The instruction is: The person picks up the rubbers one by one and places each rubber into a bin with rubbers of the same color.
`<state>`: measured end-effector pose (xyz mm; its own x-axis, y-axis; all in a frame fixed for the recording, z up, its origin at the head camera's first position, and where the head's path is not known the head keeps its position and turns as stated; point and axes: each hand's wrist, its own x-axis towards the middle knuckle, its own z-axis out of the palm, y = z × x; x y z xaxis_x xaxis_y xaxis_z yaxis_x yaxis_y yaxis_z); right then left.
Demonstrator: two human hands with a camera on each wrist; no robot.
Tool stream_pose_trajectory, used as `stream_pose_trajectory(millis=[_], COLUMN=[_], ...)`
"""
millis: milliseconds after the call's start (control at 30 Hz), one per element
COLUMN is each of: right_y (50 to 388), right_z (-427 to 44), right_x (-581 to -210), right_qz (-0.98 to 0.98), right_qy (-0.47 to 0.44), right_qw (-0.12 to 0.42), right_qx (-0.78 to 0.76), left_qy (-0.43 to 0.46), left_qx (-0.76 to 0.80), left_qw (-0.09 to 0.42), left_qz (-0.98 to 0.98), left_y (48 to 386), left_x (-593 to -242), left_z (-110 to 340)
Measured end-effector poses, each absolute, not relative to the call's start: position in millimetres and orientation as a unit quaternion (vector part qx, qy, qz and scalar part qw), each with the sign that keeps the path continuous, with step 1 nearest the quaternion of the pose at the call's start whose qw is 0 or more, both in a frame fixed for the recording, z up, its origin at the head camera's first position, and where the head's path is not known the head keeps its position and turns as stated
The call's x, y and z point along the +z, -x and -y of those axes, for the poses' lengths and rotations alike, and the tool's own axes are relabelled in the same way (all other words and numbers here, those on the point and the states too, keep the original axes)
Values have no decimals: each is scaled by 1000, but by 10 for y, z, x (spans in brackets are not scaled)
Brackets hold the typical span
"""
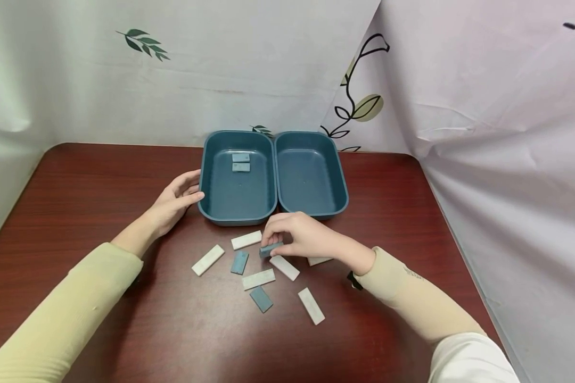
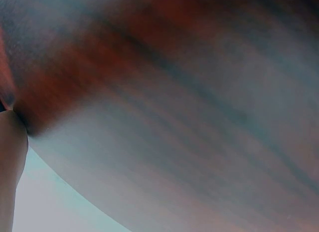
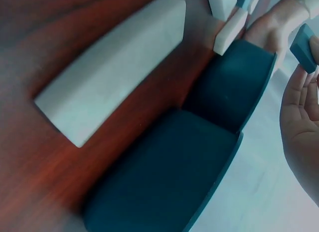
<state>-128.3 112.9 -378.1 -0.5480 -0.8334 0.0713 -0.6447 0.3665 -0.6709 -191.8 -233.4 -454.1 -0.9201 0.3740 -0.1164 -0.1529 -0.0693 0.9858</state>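
Two blue trays stand side by side at the back of the table. The left hand [image 1: 174, 205] rests with its thumb and fingers at the near-left rim of the left tray [image 1: 238, 220], which holds two blue blocks [image 1: 241, 163]. Just in front of the trays, the right hand [image 1: 306, 234] pinches a blue block [image 1: 271, 249] between thumb and fingers; the right wrist view shows this block [image 3: 303, 48] in the fingers of the hand [image 3: 304, 117]. Nothing lies in the right tray [image 1: 311, 215]. Blur fills most of the left wrist view.
Several white blocks [image 1: 311, 306] lie scattered on the brown table [image 1: 182, 330] before the trays, one partly under the right wrist. Two more blue blocks [image 1: 239, 263] lie among them. A pale curtain [image 1: 220, 64] hangs behind the table.
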Motion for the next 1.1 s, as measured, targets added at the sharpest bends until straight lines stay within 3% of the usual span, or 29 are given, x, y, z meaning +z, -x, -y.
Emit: stream_pose_trajectory(millis=[1100], right_y=[1933], right_z=[-868], right_x=[-3613], right_qz=[-836], right_qy=[396], right_qw=[109], right_qx=[-362], left_qy=[-84], left_qx=[717], left_qw=[180], left_qz=[-668], left_y=[1922], left_x=[-4539], left_z=[2337])
